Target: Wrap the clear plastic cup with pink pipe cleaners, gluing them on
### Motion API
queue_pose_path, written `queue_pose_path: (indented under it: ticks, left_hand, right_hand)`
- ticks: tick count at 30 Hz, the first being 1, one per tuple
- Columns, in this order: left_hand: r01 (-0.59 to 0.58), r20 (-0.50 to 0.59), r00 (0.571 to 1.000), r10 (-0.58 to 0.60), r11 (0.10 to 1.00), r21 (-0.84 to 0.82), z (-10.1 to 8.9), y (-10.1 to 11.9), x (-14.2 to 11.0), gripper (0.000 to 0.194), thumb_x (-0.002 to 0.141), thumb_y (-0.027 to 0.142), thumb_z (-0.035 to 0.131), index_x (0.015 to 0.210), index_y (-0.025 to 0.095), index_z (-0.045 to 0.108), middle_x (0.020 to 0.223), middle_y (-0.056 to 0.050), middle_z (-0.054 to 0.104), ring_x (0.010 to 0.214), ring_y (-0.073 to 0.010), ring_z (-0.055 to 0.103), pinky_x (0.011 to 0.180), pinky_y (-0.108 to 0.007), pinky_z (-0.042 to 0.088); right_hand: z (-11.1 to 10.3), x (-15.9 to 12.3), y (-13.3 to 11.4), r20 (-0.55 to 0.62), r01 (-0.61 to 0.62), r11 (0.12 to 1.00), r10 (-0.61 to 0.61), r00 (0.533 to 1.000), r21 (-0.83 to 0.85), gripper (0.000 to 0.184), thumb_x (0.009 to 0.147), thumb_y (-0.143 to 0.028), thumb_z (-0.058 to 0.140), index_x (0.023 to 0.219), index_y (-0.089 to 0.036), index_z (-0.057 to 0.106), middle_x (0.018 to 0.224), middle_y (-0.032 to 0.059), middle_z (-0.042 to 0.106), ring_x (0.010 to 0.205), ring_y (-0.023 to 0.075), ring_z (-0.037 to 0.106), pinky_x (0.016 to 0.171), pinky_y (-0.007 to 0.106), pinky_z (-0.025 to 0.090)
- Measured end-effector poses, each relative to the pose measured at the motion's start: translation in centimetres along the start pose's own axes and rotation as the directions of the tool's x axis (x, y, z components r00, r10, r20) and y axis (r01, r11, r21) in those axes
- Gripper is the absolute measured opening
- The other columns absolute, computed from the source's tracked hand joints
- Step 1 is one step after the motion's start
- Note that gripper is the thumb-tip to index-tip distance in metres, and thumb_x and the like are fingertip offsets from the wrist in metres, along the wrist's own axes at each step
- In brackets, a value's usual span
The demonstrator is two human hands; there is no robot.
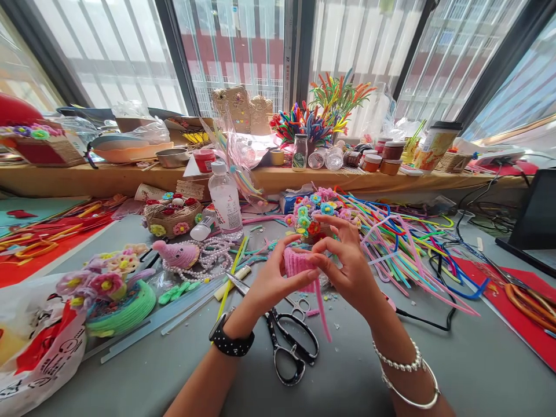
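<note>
My left hand (278, 278) is closed around a small pink coil of pipe cleaner (297, 265), thumb across its front. One loose pink end hangs down from it over the table. At the coil's right side, the thumb and index finger of my right hand (345, 263) pinch together at its upper edge, the other fingers raised. Beneath my hands lie black-handled scissors (289, 353), blades pointing up and left. A smaller pair of scissors (299, 307) is partly hidden behind the coil. Past my hands, a bunch of crafted flowers (317, 208) is partly covered by my right fingers.
Many loose pipe cleaners (403, 243) spread to the right. On the left sit a pink chick-like figure (178, 255), a green flower piece (124, 307), clear glue sticks (143, 333) and a plastic bag (39, 347). A water bottle (226, 202) stands behind, below the wooden ledge (278, 182).
</note>
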State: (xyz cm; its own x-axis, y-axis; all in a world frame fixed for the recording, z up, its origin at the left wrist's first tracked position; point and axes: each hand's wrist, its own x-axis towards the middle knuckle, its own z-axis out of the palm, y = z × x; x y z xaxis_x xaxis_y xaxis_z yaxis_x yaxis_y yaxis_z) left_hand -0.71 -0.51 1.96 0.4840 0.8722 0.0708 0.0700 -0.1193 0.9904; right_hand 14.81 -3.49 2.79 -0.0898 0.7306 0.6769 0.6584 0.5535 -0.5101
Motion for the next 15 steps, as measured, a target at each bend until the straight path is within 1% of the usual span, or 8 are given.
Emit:
queue_pose_path:
  ticks: [3,5,6,9,12,13,14,15]
  left_hand:
    - [0.010,-0.097,0.995,-0.022,0.992,-0.126,0.12,-0.05,0.04,0.070,0.064,0.043,0.070,0.122,0.020,0.038,0.108,-0.010,0.060,0.096,-0.0239,0.059,0.081,-0.038,0.046]
    - [-0.002,-0.165,0.986,-0.035,0.975,-0.223,0.24,-0.16,0.12,0.065,0.064,0.038,0.071,0.118,0.019,0.040,0.112,-0.011,0.059,0.099,-0.0239,0.058,0.082,-0.036,0.046]
    - [-0.010,-0.192,0.981,-0.042,0.964,-0.266,0.28,-0.21,0.19,0.064,0.063,0.035,0.072,0.116,0.019,0.041,0.112,-0.011,0.059,0.099,-0.0238,0.059,0.081,-0.035,0.046]
    - [-0.043,-0.259,0.964,-0.060,0.926,-0.376,0.34,-0.33,0.43,0.062,0.062,0.029,0.074,0.113,0.018,0.043,0.110,-0.010,0.058,0.096,-0.0217,0.060,0.077,-0.030,0.047]
    - [-0.080,-0.313,0.946,-0.079,0.881,-0.466,0.32,-0.31,0.57,0.054,0.063,0.027,0.074,0.109,0.016,0.048,0.103,-0.007,0.059,0.088,-0.0164,0.060,0.074,-0.025,0.046]
    - [-0.091,-0.325,0.942,-0.087,0.864,-0.496,0.31,-0.25,0.58,0.051,0.063,0.027,0.073,0.106,0.016,0.050,0.101,-0.005,0.060,0.085,-0.0148,0.060,0.073,-0.024,0.045]
    - [-0.098,-0.330,0.939,-0.095,0.846,-0.523,0.31,-0.18,0.56,0.047,0.063,0.026,0.073,0.103,0.015,0.051,0.098,-0.004,0.060,0.083,-0.0134,0.060,0.072,-0.023,0.045]
    - [-0.107,-0.333,0.938,-0.098,0.831,-0.546,0.32,-0.09,0.53,0.044,0.063,0.025,0.073,0.100,0.015,0.052,0.095,-0.003,0.061,0.081,-0.0124,0.059,0.070,-0.022,0.045]
  right_hand:
    - [-0.05,0.00,0.10,-0.065,-0.037,0.999,0.039,0.997,0.025,0.028,0.083,-0.049,0.049,0.090,-0.024,0.060,0.122,0.0080,0.049,0.118,0.0262,0.040,0.098,0.049,0.034]
    - [-0.15,0.04,0.28,-0.114,-0.051,0.998,0.054,0.992,0.031,0.031,0.083,-0.048,0.049,0.100,-0.023,0.058,0.120,0.0087,0.051,0.114,0.0249,0.044,0.097,0.047,0.035]
    - [-0.19,0.06,0.36,-0.140,-0.054,0.998,0.058,0.988,0.028,0.030,0.083,-0.046,0.050,0.101,-0.023,0.057,0.119,0.0086,0.053,0.112,0.0243,0.046,0.096,0.046,0.036]
    - [-0.28,0.11,0.41,-0.239,-0.054,0.998,0.056,0.969,0.014,0.020,0.084,-0.038,0.052,0.093,-0.022,0.059,0.111,0.0075,0.057,0.108,0.0223,0.049,0.091,0.042,0.039]
    - [-0.25,0.04,0.13,-0.389,-0.026,1.000,0.017,0.921,-0.017,0.013,0.084,-0.030,0.053,0.082,-0.020,0.060,0.096,0.0057,0.061,0.097,0.0197,0.054,0.087,0.037,0.041]
    - [-0.21,-0.01,0.01,-0.421,-0.018,0.999,0.004,0.907,-0.031,0.015,0.085,-0.029,0.052,0.077,-0.020,0.060,0.089,0.0048,0.061,0.091,0.0186,0.055,0.083,0.036,0.042]
    - [-0.14,-0.07,-0.09,-0.429,-0.018,0.999,0.000,0.903,-0.039,0.019,0.086,-0.028,0.050,0.072,-0.019,0.059,0.082,0.0038,0.061,0.083,0.0172,0.056,0.077,0.033,0.043]
    - [-0.04,-0.12,-0.17,-0.411,-0.026,0.999,0.008,0.912,-0.038,0.024,0.087,-0.029,0.048,0.067,-0.019,0.059,0.074,0.0027,0.060,0.074,0.0157,0.056,0.071,0.031,0.043]
